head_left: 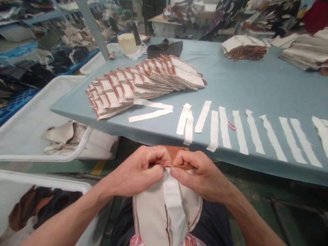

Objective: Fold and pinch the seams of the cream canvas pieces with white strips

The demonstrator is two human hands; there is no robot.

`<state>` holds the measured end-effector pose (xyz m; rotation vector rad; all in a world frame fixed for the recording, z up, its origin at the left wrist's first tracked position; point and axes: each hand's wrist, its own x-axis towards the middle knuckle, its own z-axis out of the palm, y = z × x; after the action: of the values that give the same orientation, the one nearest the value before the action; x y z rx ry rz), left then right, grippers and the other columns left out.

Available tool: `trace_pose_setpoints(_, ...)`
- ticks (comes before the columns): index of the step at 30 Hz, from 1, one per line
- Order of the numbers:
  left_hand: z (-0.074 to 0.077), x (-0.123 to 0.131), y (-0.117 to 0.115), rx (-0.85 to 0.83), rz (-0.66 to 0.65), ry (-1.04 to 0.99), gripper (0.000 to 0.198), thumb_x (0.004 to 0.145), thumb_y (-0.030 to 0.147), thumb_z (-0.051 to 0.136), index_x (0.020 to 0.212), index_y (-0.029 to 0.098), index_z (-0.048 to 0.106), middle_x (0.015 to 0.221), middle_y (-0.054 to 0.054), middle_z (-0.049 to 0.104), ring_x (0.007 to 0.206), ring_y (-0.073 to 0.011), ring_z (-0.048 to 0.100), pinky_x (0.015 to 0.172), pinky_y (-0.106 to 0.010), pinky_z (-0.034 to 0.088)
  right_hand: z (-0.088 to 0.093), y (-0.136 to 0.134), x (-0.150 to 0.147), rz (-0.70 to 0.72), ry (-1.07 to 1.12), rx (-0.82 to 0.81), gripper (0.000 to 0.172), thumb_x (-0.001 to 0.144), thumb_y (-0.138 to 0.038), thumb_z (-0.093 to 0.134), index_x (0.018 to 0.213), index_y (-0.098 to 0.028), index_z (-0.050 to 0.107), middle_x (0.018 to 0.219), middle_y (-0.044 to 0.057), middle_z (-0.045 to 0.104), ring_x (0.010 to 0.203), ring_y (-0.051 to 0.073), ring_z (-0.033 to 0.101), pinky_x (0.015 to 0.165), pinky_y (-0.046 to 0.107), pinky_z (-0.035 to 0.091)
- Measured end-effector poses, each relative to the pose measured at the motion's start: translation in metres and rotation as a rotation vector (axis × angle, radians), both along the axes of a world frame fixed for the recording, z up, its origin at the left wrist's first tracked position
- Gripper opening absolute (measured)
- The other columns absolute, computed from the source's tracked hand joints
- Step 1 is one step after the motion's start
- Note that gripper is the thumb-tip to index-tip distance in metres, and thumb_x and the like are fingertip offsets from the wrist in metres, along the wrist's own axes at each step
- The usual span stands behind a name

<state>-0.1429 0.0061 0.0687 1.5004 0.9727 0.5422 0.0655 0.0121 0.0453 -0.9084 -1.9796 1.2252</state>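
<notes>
On my lap rests a stitched leather piece, its pale lining outward and brown leather showing at the top edge. A white fabric strip lies down its middle over the seam. My left hand pinches the piece's upper edge, thumb against the lining near the strip's top end. Close beside it, my right hand grips the same edge, its thumb at the top of the strip. The fingers behind the edge are partly hidden.
On the blue-covered table lie a fanned stack of lined leather pieces, a row of white strips and a small pink clip-like item. More stacks stand farther back. White bins with leather pieces are at left.
</notes>
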Motion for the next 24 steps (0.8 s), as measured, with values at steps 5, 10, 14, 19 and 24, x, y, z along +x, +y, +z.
trace_pose_setpoints(5, -0.003, 0.001, 0.004, -0.014, 0.0, 0.048, 0.009, 0.076, 0.021, 0.049, 0.077, 0.016, 0.056, 0.067, 0.005, 0.05, 0.059, -0.0092, 0.041, 0.053, -0.021, 0.031, -0.011, 0.005, 0.003, -0.017, 0.048, 0.018, 0.026, 0.09, -0.02, 0.061, 0.067, -0.02, 0.05, 0.064, -0.006, 0.051, 0.059, 0.009, 0.045, 0.056, 0.022, 0.033)
trace_pose_setpoints(10, -0.001, 0.01, 0.001, 0.222, 0.024, 0.088, 0.011, 0.076, 0.012, 0.046, 0.079, 0.017, 0.055, 0.067, 0.006, 0.051, 0.058, -0.008, 0.045, 0.055, -0.02, 0.035, -0.005, 0.002, 0.008, -0.037, -0.103, 0.124, 0.022, 0.087, -0.019, 0.059, 0.067, -0.021, 0.049, 0.06, -0.006, 0.049, 0.056, 0.009, 0.043, 0.057, 0.024, 0.031)
trace_pose_setpoints(14, 0.001, 0.013, -0.002, 0.379, 0.013, 0.127, 0.017, 0.075, 0.007, 0.044, 0.082, 0.016, 0.057, 0.067, 0.006, 0.053, 0.056, -0.0071, 0.044, 0.054, -0.02, 0.034, 0.006, -0.001, 0.008, -0.081, -0.218, 0.252, 0.024, 0.082, -0.016, 0.055, 0.062, -0.021, 0.043, 0.057, -0.007, 0.043, 0.053, 0.01, 0.037, 0.056, 0.027, 0.026)
trace_pose_setpoints(19, -0.004, 0.01, -0.006, 0.606, 0.01, 0.186, 0.016, 0.083, 0.005, 0.047, 0.087, 0.018, 0.057, 0.07, 0.006, 0.055, 0.056, -0.0067, 0.046, 0.054, -0.019, 0.036, 0.002, -0.001, 0.004, -0.102, -0.139, 0.235, 0.02, 0.078, -0.015, 0.053, 0.064, -0.021, 0.04, 0.058, -0.006, 0.041, 0.055, 0.01, 0.038, 0.055, 0.027, 0.025)
trace_pose_setpoints(24, -0.022, 0.009, -0.004, 0.813, -0.003, 0.143, 0.023, 0.082, 0.001, 0.047, 0.092, 0.02, 0.056, 0.068, 0.006, 0.059, 0.054, -0.0076, 0.05, 0.054, -0.02, 0.037, -0.009, 0.0, 0.002, -0.069, 0.012, 0.036, 0.02, 0.079, -0.016, 0.053, 0.064, -0.022, 0.04, 0.06, -0.007, 0.04, 0.055, 0.009, 0.037, 0.055, 0.024, 0.027)
